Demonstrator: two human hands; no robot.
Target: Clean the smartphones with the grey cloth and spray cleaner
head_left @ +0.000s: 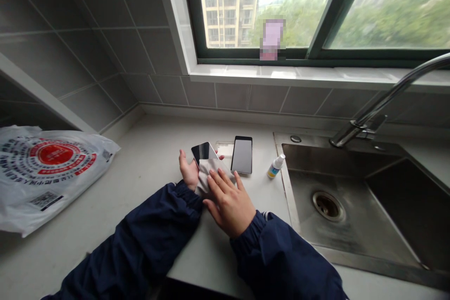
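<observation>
My left hand (190, 171) holds a smartphone (204, 151) from beneath, its dark screen facing up and tilted. Fingertips show at the phone's right edge. Over the lower part of the screen lies a pale grey cloth (208, 169). My right hand (230, 201) holds the cloth against the phone, its fingers laid over the top and the thumb out to the side. Just right of the hands, a second phone (242, 154) with a grey screen and dark rim lies flat on the counter. A clear phone case (224, 148) is partly visible between the two phones.
A small spray bottle (276, 167) with a white top stands beside the steel sink (286, 187). A chrome faucet (355, 126) arches over the basin. On the left, a white printed plastic bag (52, 168) rests on the white counter (140, 164). Tiled wall and window are behind.
</observation>
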